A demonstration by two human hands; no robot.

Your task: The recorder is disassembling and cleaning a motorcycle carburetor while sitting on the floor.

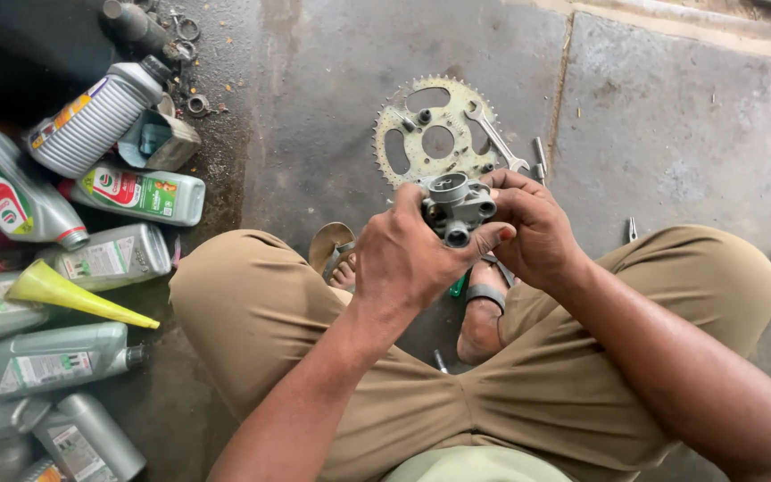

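Left hand (403, 259), right hand (533, 228) both grip grey metal carburetor body (457, 207) above sprocket (430, 134).

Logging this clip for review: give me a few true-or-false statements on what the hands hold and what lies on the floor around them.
1. Both hands hold one small grey metal part. True: the left hand and right hand grip the metal part together.
2. The sprocket is held in the right hand. False: the sprocket lies on the floor.
3. A spanner rests across the sprocket's edge. True: the spanner lies there.
4. The yellow funnel stands upright in a bottle. False: the yellow funnel lies on its side across the grey oil bottles.
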